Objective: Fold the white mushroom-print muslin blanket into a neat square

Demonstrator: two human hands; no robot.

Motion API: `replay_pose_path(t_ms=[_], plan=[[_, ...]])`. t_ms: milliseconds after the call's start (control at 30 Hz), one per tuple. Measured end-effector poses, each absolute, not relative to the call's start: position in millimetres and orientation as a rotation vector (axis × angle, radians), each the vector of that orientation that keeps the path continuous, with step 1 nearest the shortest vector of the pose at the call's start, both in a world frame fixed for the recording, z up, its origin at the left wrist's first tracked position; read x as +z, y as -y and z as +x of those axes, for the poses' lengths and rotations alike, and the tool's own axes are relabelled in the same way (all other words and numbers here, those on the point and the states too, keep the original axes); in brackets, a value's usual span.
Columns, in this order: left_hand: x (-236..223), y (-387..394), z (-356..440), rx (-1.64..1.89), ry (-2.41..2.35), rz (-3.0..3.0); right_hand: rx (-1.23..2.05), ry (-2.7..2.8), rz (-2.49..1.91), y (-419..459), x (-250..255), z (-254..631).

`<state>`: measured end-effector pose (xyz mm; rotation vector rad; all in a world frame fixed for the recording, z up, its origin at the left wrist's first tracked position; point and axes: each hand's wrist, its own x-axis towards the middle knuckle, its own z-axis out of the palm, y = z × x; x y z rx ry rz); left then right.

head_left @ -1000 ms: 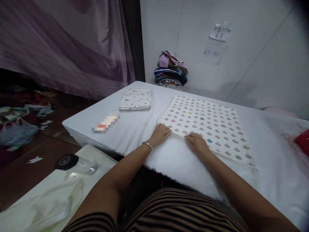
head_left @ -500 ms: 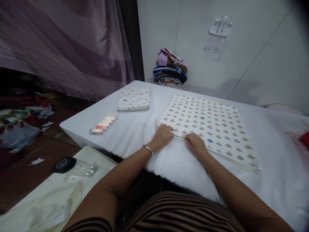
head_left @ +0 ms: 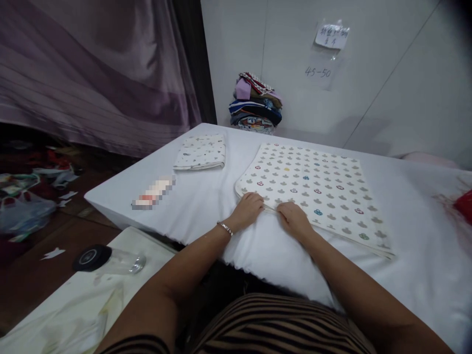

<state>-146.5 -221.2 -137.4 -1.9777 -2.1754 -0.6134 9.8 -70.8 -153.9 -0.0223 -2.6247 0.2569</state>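
A white cloth (head_left: 311, 189) printed with grey shapes and a few coloured ones lies folded flat, its layers showing along the near edge. My left hand (head_left: 249, 211) has its fingers curled over that edge near the rounded left corner. Just to the right, my right hand (head_left: 294, 220) pinches the same edge, thumb and fingers closed on it. A narrow gap separates the two hands. Further left lies a second folded cloth (head_left: 201, 153), white with small prints, touched by neither hand.
Both cloths lie on a white-covered table (head_left: 206, 206). A blurred-out rectangular item (head_left: 153, 193) is near its left edge. On a lower surface at left lies a clear bottle (head_left: 121, 260) with a black lid. Folded fabrics (head_left: 256, 103) are stacked by the wall.
My right hand has slid slightly left along the cloth's near edge, closer to my left hand. The whole view has shifted a little; the cloths lie as before.
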Motion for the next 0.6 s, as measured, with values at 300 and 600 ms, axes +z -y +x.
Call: replay_pose_path(t_ms=[300, 600], plan=[[-139.8, 220.7, -145.7, -0.432, 2.172, -1.974, 0.294, 2.629, -0.053, 73.0, -156.7, 11.2], [-144.0, 222.9, -148.8, -0.393, 2.112, -1.987, 0.353, 2.665, -0.120, 71.4, -161.2, 7.4]])
